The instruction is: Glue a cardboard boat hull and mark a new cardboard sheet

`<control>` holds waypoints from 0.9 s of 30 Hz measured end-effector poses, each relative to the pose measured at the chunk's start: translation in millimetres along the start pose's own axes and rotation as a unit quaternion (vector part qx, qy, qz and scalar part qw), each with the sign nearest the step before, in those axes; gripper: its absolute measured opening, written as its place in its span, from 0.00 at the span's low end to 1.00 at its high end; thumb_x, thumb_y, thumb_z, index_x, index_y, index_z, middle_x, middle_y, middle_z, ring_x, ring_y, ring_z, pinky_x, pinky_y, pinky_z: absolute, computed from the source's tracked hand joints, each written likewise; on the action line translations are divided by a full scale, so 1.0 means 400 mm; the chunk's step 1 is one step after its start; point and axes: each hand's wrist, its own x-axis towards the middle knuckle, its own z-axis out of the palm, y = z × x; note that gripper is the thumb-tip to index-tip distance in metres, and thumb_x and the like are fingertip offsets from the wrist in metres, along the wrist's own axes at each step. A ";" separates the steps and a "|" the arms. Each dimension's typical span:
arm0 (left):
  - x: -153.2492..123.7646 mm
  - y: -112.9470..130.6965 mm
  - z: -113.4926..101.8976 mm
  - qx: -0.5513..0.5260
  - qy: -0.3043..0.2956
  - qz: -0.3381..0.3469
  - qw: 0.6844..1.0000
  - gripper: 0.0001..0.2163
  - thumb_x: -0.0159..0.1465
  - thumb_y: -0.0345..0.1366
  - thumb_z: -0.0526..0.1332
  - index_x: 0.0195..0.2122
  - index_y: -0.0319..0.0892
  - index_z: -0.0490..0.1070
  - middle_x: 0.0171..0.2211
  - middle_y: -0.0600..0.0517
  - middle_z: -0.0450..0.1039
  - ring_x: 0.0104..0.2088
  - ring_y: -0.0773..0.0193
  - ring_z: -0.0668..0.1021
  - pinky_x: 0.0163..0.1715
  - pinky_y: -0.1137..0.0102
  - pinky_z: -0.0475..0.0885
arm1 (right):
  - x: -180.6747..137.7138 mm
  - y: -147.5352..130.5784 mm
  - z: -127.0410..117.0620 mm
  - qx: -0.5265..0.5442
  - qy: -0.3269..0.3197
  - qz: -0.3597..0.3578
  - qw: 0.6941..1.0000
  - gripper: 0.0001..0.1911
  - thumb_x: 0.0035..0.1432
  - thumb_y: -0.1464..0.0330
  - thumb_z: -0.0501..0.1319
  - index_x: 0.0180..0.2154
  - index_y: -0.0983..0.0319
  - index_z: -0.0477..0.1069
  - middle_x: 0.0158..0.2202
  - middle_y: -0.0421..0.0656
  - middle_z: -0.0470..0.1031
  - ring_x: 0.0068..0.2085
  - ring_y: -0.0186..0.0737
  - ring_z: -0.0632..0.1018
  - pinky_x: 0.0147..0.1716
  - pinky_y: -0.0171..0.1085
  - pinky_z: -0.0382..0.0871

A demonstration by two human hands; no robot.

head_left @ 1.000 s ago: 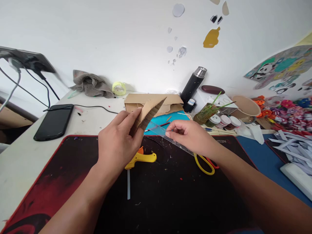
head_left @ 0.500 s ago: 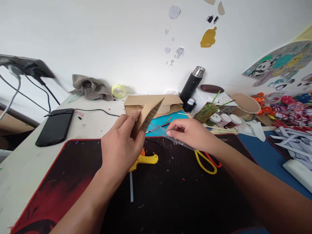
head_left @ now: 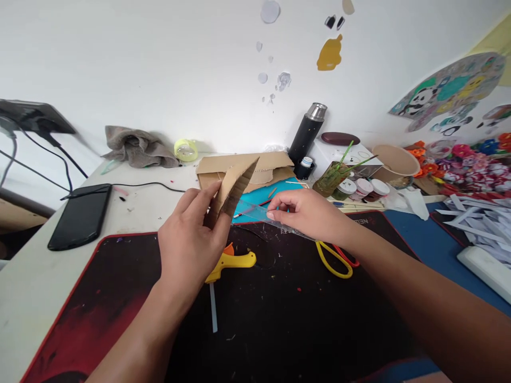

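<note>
My left hand (head_left: 189, 239) is wrapped round a folded piece of brown cardboard (head_left: 235, 183), its torn, corrugated edge pointing up. To the right, my right hand (head_left: 307, 213) hovers over a clear plastic ruler (head_left: 255, 211), thumb and index finger pinched together. Whether anything sits in that pinch is too small to make out. Partly behind my left hand lies a yellow hot glue gun (head_left: 235, 260) with an orange trigger and a pale glue stick (head_left: 214, 308) poking out. Scissors with yellow and red handles (head_left: 335, 260) rest below my right wrist.
More cardboard (head_left: 247, 162) lies by the wall on a blue sheet (head_left: 255, 213). A black thermos (head_left: 307, 133), paint jars (head_left: 363, 189) and paper strips (head_left: 475, 218) stand to the right. On the left are a black phone (head_left: 80, 217), a grey cloth (head_left: 138, 147) and tape (head_left: 186, 150).
The whole view has shifted slightly, so most things sit a little further left. Both hands keep nearly the same pose, the left still holding the cardboard.
</note>
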 end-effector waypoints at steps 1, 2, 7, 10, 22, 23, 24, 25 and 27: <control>0.000 0.000 0.000 -0.001 0.001 -0.001 1.000 0.21 0.67 0.36 0.61 0.60 0.46 0.80 0.40 0.51 0.79 0.35 0.60 0.80 0.33 0.66 0.70 | 0.000 -0.002 -0.001 -0.001 0.000 0.000 1.000 0.05 0.68 0.64 0.69 0.40 0.57 0.84 0.35 0.40 0.82 0.33 0.38 0.78 0.34 0.38 0.64; 0.000 0.001 0.000 -0.003 0.001 -0.002 1.000 0.20 0.67 0.36 0.61 0.60 0.46 0.80 0.40 0.51 0.78 0.35 0.60 0.80 0.34 0.66 0.70 | 0.000 -0.004 -0.002 -0.003 0.001 -0.001 1.000 0.05 0.68 0.64 0.69 0.40 0.57 0.84 0.35 0.40 0.83 0.33 0.38 0.78 0.35 0.38 0.64; 0.003 -0.001 0.000 -0.024 0.002 -0.025 0.999 0.20 0.67 0.36 0.61 0.59 0.48 0.80 0.40 0.52 0.78 0.34 0.60 0.80 0.36 0.65 0.72 | 0.001 -0.008 -0.001 -0.002 0.005 -0.001 1.000 0.05 0.68 0.64 0.69 0.41 0.57 0.84 0.34 0.40 0.82 0.32 0.38 0.77 0.34 0.38 0.64; 0.004 -0.004 0.001 -0.044 0.003 -0.040 0.998 0.20 0.67 0.36 0.60 0.59 0.48 0.80 0.40 0.52 0.78 0.34 0.59 0.80 0.38 0.64 0.74 | 0.003 -0.010 0.001 0.002 0.005 -0.005 1.000 0.05 0.68 0.64 0.68 0.40 0.57 0.84 0.35 0.41 0.84 0.33 0.39 0.78 0.34 0.39 0.64; 0.004 0.001 0.002 -0.040 0.010 -0.018 0.999 0.17 0.72 0.40 0.61 0.58 0.47 0.81 0.40 0.51 0.79 0.33 0.61 0.79 0.36 0.65 0.74 | 0.000 -0.015 -0.008 -0.013 -0.001 -0.009 1.000 0.06 0.68 0.65 0.68 0.38 0.58 0.83 0.32 0.40 0.81 0.32 0.38 0.76 0.34 0.38 0.63; 0.003 0.001 0.002 -0.035 0.010 -0.013 0.999 0.17 0.72 0.40 0.61 0.59 0.47 0.80 0.40 0.51 0.79 0.34 0.61 0.79 0.36 0.65 0.74 | -0.001 -0.017 -0.009 -0.016 -0.003 -0.008 1.000 0.06 0.68 0.65 0.68 0.38 0.58 0.83 0.32 0.39 0.81 0.31 0.37 0.76 0.33 0.38 0.62; 0.003 0.000 0.002 -0.029 0.010 -0.008 0.999 0.17 0.72 0.40 0.61 0.59 0.47 0.80 0.41 0.50 0.79 0.34 0.60 0.80 0.36 0.65 0.74 | -0.002 -0.018 -0.010 -0.020 -0.003 -0.009 1.000 0.05 0.68 0.66 0.68 0.38 0.58 0.83 0.31 0.39 0.80 0.30 0.37 0.75 0.33 0.38 0.62; 0.002 -0.001 0.003 -0.022 0.009 -0.004 1.000 0.17 0.72 0.40 0.61 0.60 0.47 0.80 0.41 0.50 0.79 0.35 0.60 0.81 0.36 0.65 0.73 | -0.002 -0.020 -0.011 -0.023 -0.001 -0.011 1.000 0.05 0.67 0.66 0.68 0.37 0.58 0.83 0.30 0.39 0.80 0.30 0.37 0.75 0.32 0.38 0.61; 0.000 -0.002 0.003 -0.008 0.010 0.004 1.000 0.17 0.73 0.41 0.61 0.60 0.47 0.80 0.43 0.49 0.80 0.37 0.58 0.82 0.36 0.64 0.73 | -0.003 -0.023 -0.012 -0.026 0.003 -0.018 1.000 0.06 0.67 0.67 0.68 0.37 0.58 0.83 0.29 0.38 0.79 0.28 0.36 0.75 0.32 0.38 0.60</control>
